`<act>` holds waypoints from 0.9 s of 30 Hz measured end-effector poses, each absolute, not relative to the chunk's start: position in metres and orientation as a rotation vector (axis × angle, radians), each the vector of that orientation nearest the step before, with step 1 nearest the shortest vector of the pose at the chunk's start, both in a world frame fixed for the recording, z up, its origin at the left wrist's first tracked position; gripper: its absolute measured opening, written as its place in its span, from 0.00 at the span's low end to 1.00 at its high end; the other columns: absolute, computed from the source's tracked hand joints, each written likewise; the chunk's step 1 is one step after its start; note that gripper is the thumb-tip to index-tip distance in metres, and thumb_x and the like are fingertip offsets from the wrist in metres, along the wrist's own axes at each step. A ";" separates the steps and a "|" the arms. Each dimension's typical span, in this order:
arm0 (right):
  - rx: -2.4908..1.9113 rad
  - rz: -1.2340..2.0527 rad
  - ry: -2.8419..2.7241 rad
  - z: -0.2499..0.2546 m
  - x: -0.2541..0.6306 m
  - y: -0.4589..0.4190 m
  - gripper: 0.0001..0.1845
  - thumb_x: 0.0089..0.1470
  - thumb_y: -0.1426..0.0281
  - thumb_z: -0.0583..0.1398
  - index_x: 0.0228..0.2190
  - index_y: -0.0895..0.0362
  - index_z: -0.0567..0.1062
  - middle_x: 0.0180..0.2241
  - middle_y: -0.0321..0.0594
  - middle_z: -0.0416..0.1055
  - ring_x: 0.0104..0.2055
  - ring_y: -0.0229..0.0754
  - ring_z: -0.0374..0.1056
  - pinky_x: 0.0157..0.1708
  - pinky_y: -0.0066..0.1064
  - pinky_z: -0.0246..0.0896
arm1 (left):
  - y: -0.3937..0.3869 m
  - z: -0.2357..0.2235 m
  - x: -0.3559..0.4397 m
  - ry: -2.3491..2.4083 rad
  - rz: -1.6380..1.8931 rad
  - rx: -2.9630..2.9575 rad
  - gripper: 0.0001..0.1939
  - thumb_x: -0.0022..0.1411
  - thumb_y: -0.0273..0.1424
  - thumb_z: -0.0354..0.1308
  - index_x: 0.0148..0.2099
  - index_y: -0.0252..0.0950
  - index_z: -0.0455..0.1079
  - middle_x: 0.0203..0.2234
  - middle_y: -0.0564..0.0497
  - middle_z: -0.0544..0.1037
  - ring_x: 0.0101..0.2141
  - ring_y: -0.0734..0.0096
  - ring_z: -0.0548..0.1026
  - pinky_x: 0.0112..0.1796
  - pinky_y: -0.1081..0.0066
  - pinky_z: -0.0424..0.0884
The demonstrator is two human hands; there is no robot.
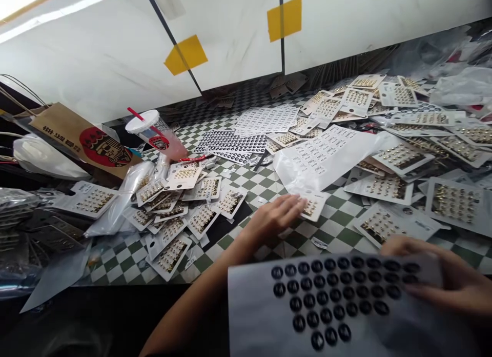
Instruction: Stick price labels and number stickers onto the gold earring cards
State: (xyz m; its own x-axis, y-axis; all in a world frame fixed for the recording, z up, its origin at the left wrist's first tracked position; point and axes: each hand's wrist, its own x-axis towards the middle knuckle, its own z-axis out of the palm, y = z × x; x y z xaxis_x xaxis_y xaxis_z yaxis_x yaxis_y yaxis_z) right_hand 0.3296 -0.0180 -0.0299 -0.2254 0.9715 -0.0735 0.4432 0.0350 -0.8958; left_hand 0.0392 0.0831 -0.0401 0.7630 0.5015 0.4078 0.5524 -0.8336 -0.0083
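Observation:
In the head view my left hand (274, 216) reaches over the table with fingers stretched out and lying flat. Its fingertips touch the left edge of a small white earring card (314, 205) with rows of gold studs. Close to the camera, my right hand (453, 280) grips the right end of a sheet of round black stickers (330, 290), thumb on the front. Several rows of stickers remain on that sheet, and its lower part is bare backing. Just beyond my left hand lies a sheet of printed price labels (326, 152).
Earring cards are heaped at left (203, 218) and right (395, 187) on the checkered tablecloth (265, 185). A drink cup (165, 139) with a red straw stands by a brown paper bag (80, 136). More sticker sheets (230, 144) lie behind. A white panel (238, 44) borders the back.

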 end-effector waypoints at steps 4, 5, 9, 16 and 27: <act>-1.387 1.716 -1.283 -0.014 0.307 0.020 0.17 0.45 0.60 0.63 0.38 0.51 0.70 0.32 0.39 0.74 0.34 0.47 0.72 0.31 0.34 0.68 | 0.087 -0.020 0.010 -1.274 -1.077 -2.544 0.18 0.66 0.21 0.44 0.55 0.38 0.65 0.46 0.50 0.77 0.42 0.72 0.78 0.38 0.69 0.79; -1.365 1.769 -1.265 -0.013 0.301 0.027 0.17 0.47 0.61 0.62 0.39 0.52 0.69 0.32 0.39 0.74 0.34 0.47 0.72 0.32 0.34 0.68 | 0.087 -0.013 0.002 -1.354 -1.113 -2.466 0.18 0.66 0.22 0.45 0.55 0.40 0.65 0.46 0.51 0.77 0.42 0.71 0.78 0.38 0.68 0.80; -1.395 1.748 -1.520 -0.015 0.282 0.052 0.18 0.51 0.63 0.58 0.45 0.53 0.66 0.37 0.39 0.73 0.38 0.46 0.72 0.34 0.34 0.68 | 0.082 0.009 -0.026 -1.392 -1.105 -2.289 0.19 0.65 0.20 0.47 0.55 0.39 0.67 0.47 0.50 0.77 0.45 0.67 0.76 0.43 0.66 0.78; -1.620 1.111 -1.753 -0.033 0.270 0.070 0.30 0.47 0.58 0.61 0.50 0.53 0.60 0.49 0.49 0.65 0.48 0.53 0.67 0.44 0.42 0.67 | 0.052 -0.030 -0.016 -1.122 -0.873 -2.305 0.30 0.62 0.13 0.44 0.64 0.37 0.54 0.48 0.45 0.75 0.49 0.62 0.74 0.39 0.68 0.80; -1.735 0.720 -1.832 -0.031 0.281 0.079 0.28 0.54 0.61 0.54 0.55 0.56 0.61 0.43 0.51 0.68 0.44 0.52 0.69 0.46 0.46 0.65 | 0.032 -0.049 0.000 -1.335 -0.350 -2.548 0.18 0.64 0.23 0.49 0.57 0.30 0.64 0.52 0.37 0.71 0.52 0.56 0.71 0.44 0.66 0.76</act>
